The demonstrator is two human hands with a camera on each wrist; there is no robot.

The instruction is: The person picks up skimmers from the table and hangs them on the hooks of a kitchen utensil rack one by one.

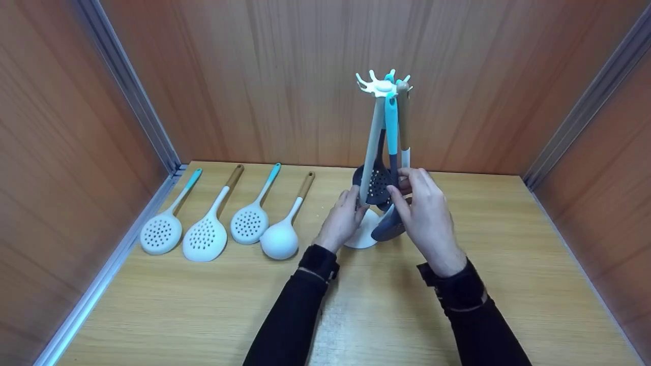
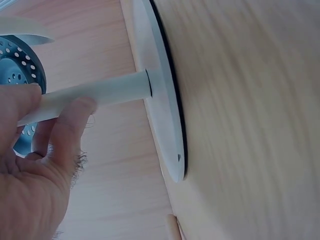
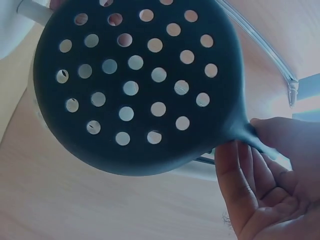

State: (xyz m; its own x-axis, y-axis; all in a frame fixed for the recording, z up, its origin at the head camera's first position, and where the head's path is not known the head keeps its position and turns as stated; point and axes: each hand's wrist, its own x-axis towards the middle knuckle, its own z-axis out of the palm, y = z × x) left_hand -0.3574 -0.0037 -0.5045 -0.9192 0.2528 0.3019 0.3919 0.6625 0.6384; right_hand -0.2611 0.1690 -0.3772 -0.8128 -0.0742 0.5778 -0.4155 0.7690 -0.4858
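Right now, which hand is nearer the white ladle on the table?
Left. The left hand grips the stand's pole, to the right of the white ladle; the right hand is farther right, past the pole, pinching a dark slotted utensil.

You face a brown wood-grained wall (image 1: 244, 91) at twelve o'clock, grey corner strips (image 1: 131, 81) at ten and two, pale tabletop (image 1: 508, 264) at six.

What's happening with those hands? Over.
Left hand grips white cylindrical stand post. Right hand pinches dark round perforated skimmer at neck. Second dark perforated utensil hangs close.
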